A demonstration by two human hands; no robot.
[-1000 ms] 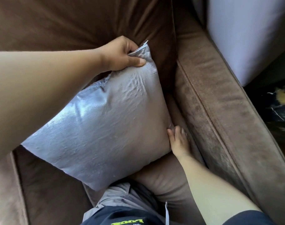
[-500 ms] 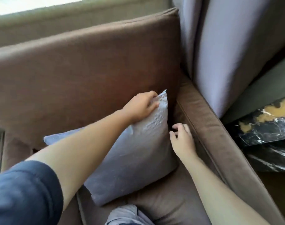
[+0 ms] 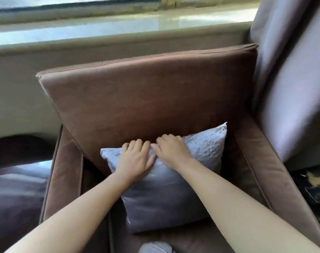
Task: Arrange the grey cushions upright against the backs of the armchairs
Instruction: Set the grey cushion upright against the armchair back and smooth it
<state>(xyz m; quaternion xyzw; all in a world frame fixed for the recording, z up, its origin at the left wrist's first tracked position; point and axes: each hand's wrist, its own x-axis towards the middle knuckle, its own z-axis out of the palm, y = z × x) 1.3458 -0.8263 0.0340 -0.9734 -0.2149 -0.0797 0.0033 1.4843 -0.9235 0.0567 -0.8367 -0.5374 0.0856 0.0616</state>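
Observation:
A shiny grey cushion [image 3: 173, 198] stands upright on the seat of a brown armchair and leans on its backrest [image 3: 146, 92], slightly right of centre. My left hand [image 3: 135, 159] and my right hand [image 3: 171, 152] lie side by side on the cushion's top edge. The fingers of both curl over that edge, between cushion and backrest. My left thumb lies on the cushion's front face. The cushion's right top corner points up, free of both hands.
Brown armrests flank the seat on the left [image 3: 64, 170] and right [image 3: 261, 170]. A grey curtain [image 3: 292, 79] hangs at the right, a window sill [image 3: 119, 28] runs behind. Another grey shape [image 3: 15, 189] lies at far left; a dark marble surface [image 3: 316, 189] is at far right.
The cushion went from tilted on the seat to upright against the backrest. My left hand slid from its corner to mid-edge; my right hand rose from its side to the top edge.

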